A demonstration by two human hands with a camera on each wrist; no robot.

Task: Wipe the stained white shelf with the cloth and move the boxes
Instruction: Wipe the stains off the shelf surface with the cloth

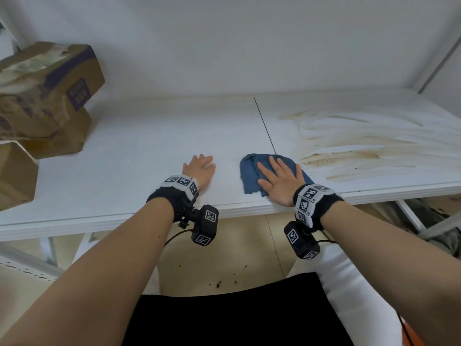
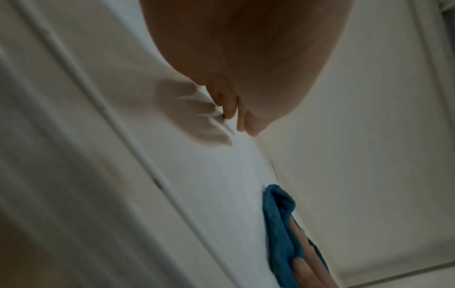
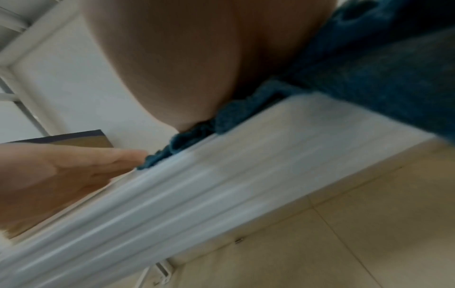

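On white shelf (image 1: 154,136), near front edge: right hand (image 1: 279,182) flat on blue cloth (image 1: 252,176), fingers straight and spread, palm pressing down. Cloth crumpled into rough patch, long axis running front-to-back, far end just touching dark seam (image 1: 264,124) between shelf panels. Left hand (image 1: 200,168) palm-down on bare shelf just left of cloth, not touching it; fingers relaxed, holding nothing.

Brown streaked stain (image 1: 361,146) over right panel, streaks fanning rightward from near cloth's right edge. Cardboard boxes (image 1: 47,96) stacked at far left of shelf, well apart from both hands; top box tilted, with torn tape and a purple printed band. Print on boxes too blurred to read. Square-coded marker bands (image 1: 309,198) on both wrists; no legible text.

View differences:
- Head view only: stain, full box stack, seam's run toward back wall.
- Left wrist view: underside of left hand (image 2: 246,58), fingertips (image 2: 229,113) resting on shelf with shadow beside them; cloth (image 2: 278,218) seen edge-on with right-hand fingers (image 2: 302,265) lying along it. Stain not in frame.
- Right wrist view: heel of right hand (image 3: 187,58) on cloth (image 3: 369,81), cloth edge reaching the shelf's front lip (image 3: 221,175); left hand (image 3: 61,171) at left, box corner (image 3: 81,140) behind it; tiled floor (image 3: 344,233) below. View blurred.
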